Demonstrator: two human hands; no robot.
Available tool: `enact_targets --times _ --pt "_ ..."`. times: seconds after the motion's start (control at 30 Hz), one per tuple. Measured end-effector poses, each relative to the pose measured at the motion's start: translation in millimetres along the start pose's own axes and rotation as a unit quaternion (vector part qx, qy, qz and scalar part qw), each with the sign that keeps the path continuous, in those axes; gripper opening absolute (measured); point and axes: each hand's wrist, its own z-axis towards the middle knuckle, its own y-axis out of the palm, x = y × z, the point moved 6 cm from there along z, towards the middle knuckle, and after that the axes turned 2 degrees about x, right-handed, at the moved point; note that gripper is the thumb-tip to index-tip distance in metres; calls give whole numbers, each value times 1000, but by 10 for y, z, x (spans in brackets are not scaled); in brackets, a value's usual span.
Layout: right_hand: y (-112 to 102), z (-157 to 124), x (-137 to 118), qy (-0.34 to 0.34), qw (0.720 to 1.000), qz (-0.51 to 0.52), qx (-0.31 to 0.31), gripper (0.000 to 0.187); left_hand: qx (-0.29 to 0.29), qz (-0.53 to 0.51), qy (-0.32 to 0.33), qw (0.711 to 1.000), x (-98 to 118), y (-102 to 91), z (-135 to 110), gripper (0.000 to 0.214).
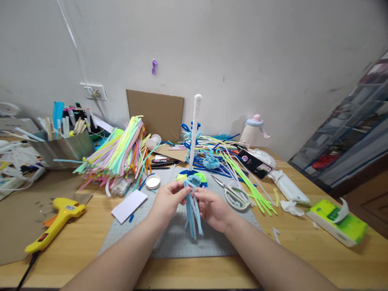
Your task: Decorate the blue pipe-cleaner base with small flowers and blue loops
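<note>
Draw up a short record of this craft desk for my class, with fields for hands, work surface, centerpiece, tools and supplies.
Hands: left hand and right hand pinch light-blue strands near the top; loose ends hang down
Work surface: gray mat on a wooden desk
Centerpiece: white stick, upright behind the strands
Tools: scissors on the picture's right; yellow glue gun on its left
Supplies: multicolored bundle
</note>
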Motion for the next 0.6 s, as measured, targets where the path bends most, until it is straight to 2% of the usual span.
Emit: enact_targets --times 0.13,0.3,0.47,0.6 --pt "-15 9 8 3 1000 4 8 19 -1 -27 -1 1000 -19 -4 -1 23" --pt "-52 16 19 -7 999 2 35 21 -24 -87 -71 993 -143 13 11 24" --pt "-79 11 42 8 999 -26 38 22 9 0 -1 1000 -13 -33 15 19" --pt "-102 11 39 13 999 -24 43 20 21 20 13 1000 63 -27 2 17"
